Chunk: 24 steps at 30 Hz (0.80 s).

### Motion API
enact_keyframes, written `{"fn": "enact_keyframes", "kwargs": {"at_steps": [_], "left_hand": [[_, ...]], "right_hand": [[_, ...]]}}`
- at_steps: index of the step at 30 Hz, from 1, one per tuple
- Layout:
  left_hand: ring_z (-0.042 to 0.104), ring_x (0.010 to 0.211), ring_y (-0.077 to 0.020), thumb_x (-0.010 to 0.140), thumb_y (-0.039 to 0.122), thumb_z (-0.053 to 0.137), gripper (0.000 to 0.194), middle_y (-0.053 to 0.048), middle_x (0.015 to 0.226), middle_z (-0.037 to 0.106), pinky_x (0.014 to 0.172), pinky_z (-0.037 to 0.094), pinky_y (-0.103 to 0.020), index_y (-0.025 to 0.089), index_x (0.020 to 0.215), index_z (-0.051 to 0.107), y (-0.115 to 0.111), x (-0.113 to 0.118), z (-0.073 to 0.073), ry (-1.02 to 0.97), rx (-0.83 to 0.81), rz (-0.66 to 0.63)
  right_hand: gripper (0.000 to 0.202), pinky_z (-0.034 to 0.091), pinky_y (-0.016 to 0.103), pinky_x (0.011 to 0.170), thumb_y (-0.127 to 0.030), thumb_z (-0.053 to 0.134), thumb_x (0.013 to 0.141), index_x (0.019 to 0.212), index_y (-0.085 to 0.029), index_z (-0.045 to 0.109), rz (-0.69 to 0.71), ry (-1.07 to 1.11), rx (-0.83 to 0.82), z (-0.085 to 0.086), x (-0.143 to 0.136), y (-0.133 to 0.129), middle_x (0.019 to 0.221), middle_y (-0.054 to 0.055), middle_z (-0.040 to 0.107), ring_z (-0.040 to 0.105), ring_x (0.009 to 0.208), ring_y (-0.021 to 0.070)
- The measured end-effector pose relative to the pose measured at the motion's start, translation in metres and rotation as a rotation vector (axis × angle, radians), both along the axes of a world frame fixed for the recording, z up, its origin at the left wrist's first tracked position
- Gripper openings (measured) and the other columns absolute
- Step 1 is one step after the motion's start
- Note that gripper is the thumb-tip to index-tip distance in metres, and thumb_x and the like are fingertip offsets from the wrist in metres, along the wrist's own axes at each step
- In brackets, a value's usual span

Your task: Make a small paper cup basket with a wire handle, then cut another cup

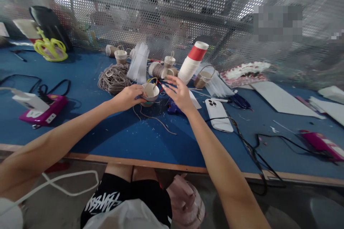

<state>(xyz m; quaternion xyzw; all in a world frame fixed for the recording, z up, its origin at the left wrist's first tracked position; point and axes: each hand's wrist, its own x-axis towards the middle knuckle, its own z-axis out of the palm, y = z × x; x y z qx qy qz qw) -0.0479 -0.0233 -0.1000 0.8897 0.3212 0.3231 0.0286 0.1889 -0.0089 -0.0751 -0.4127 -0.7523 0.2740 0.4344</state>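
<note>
A small paper cup (151, 93) with a looped cord handle stands on the table in front of me. My left hand (128, 97) pinches its left rim, with fingers wrapped at the edge. On the cup's other side, my right hand (179, 94) hovers with fingers apart and nothing visible between them. A loose strand of brown cord (158, 120) trails from the cup toward the table's front. Beneath my right hand lies a blue glue gun (174, 108), partly hidden. The coil of grey-brown cord (114, 78) rests behind my left hand.
Behind the cup are a tall stack of paper cups (192, 63), a cord spool (157, 70), a handled cup basket (204, 78) and clear glue sticks (138, 63). A white phone (219, 115) and black cables (245, 141) lie right; a purple power strip (44, 110) sits left.
</note>
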Motion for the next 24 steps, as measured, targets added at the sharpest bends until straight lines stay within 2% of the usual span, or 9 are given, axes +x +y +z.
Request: {"fn": "enact_keyframes", "kwargs": {"at_steps": [2,6,9,11,15,19,24], "left_hand": [[0.066,0.094,-0.0204,0.087,0.022,0.061,0.011,-0.009,0.090,0.070,0.086,0.056,-0.036,0.012,0.084,0.066,-0.003,0.001,0.003,0.018,0.031,-0.031],[0.066,0.099,-0.0222,0.087,0.021,0.061,0.011,-0.011,0.093,0.070,0.089,0.055,-0.038,0.012,0.088,0.066,-0.011,0.002,0.013,0.065,0.043,-0.110],[0.065,0.102,-0.0225,0.088,0.022,0.060,0.012,-0.012,0.099,0.070,0.092,0.054,-0.038,0.012,0.091,0.066,-0.018,0.002,0.021,0.115,0.036,-0.138],[0.065,0.101,-0.0224,0.089,0.023,0.059,0.013,-0.011,0.099,0.070,0.090,0.054,-0.038,0.012,0.091,0.066,-0.022,0.003,0.026,0.150,0.043,-0.138],[0.066,0.091,-0.0208,0.092,0.027,0.056,0.018,-0.010,0.090,0.070,0.084,0.053,-0.035,0.013,0.088,0.066,-0.027,0.007,0.032,0.203,0.086,-0.137],[0.064,0.085,-0.0197,0.094,0.026,0.051,0.021,-0.009,0.084,0.069,0.077,0.050,-0.033,0.013,0.083,0.064,-0.028,0.011,0.033,0.245,0.134,-0.164],[0.062,0.081,-0.0190,0.093,0.026,0.054,0.017,-0.008,0.083,0.068,0.073,0.047,-0.031,0.013,0.085,0.062,-0.027,0.012,0.033,0.250,0.152,-0.171]], "right_hand": [[0.050,0.051,0.037,0.096,-0.044,0.064,0.077,0.122,-0.022,0.056,0.058,0.002,-0.011,0.005,-0.002,-0.005,0.131,0.009,0.060,0.058,0.117,0.0221],[0.034,0.051,0.033,0.079,-0.050,0.063,0.079,0.098,-0.022,0.062,-0.030,-0.173,0.165,0.014,-0.004,-0.013,0.104,0.008,0.067,0.062,0.091,0.0187],[0.035,0.044,0.031,0.069,-0.055,0.057,0.084,0.073,-0.022,0.054,-0.087,-0.343,0.297,0.017,-0.004,-0.015,0.079,0.004,0.060,0.054,0.073,0.0155],[0.040,0.036,0.030,0.063,-0.053,0.052,0.088,0.063,-0.022,0.045,-0.087,-0.438,0.306,0.018,-0.004,-0.015,0.069,0.002,0.053,0.048,0.065,0.0138],[0.039,0.027,0.029,0.057,-0.042,0.049,0.090,0.059,-0.022,0.038,-0.076,-0.560,0.245,0.021,-0.005,-0.017,0.063,0.000,0.048,0.040,0.060,0.0123],[0.034,0.025,0.028,0.057,-0.038,0.046,0.091,0.062,-0.021,0.044,-0.045,-0.625,0.234,0.023,-0.007,-0.019,0.066,0.002,0.051,0.041,0.061,0.0132],[0.033,0.028,0.030,0.061,-0.032,0.038,0.096,0.070,-0.019,0.054,-0.065,-0.719,0.302,0.024,-0.007,-0.021,0.072,0.006,0.058,0.049,0.069,0.0164]]}}
